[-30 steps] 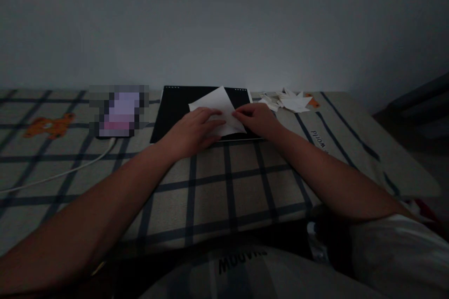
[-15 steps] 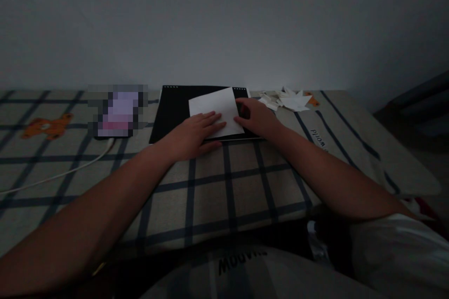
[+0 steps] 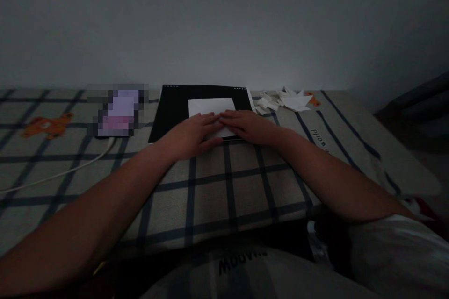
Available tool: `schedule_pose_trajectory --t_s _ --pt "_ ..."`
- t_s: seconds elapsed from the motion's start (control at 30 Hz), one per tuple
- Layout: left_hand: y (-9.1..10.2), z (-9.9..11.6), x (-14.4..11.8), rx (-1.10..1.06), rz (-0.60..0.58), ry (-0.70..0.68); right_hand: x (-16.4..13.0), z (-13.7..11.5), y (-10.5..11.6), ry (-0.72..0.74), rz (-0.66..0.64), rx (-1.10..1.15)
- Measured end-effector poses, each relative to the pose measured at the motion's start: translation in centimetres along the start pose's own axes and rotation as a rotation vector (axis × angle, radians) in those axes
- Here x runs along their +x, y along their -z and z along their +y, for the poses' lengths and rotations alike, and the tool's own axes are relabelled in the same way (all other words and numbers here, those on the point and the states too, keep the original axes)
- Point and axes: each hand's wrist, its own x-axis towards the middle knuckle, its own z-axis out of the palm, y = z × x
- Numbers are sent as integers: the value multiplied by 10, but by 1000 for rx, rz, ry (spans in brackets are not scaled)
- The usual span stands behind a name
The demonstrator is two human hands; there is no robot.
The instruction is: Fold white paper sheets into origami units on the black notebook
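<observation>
A checked blanket [image 3: 224,187] fills the lower frame. At centre lies a black pad [image 3: 171,107] bearing a white paper [image 3: 210,105], already folded flat; its near edge seems to want creasing yet. Left hand [image 3: 192,133] and right hand [image 3: 250,127] press it with outstretched, flat fingers, gripping nothing. Paper scraps [image 3: 284,101] sit upper right.

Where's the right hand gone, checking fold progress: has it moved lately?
Yes. The right hand slid left from the black board's right edge onto the white paper.

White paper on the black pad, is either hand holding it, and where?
Neither grips it. The left hand and right hand lie flat, pressing the near edge of the white paper onto the black pad.
</observation>
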Motion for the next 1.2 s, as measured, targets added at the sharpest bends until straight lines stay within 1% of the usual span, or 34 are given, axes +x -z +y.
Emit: schedule_pose_trajectory --t_s 0.17,0.27,0.47,0.57,0.63,0.87,1.0,1.2 --pt "-3 -2 3 -30 75 141 -1 3 2 -31 -39 17" --pt "-5 -4 4 16 53 173 -2 2 5 -14 -55 10" --pt "-6 -4 2 103 -7 144 -5 0 7 39 -47 -44" --pt "-5 -3 1 132 -10 120 -6 -1 8 72 -46 -64" --pt "-3 -1 1 143 -6 111 -7 -1 9 69 -59 -71" --pt "4 11 1 184 -20 157 -6 -1 8 43 -85 -76" --pt "4 12 1 213 -30 167 -4 4 7 62 -78 -60" --pt "3 11 1 226 -33 171 -6 13 4 79 -34 -51"
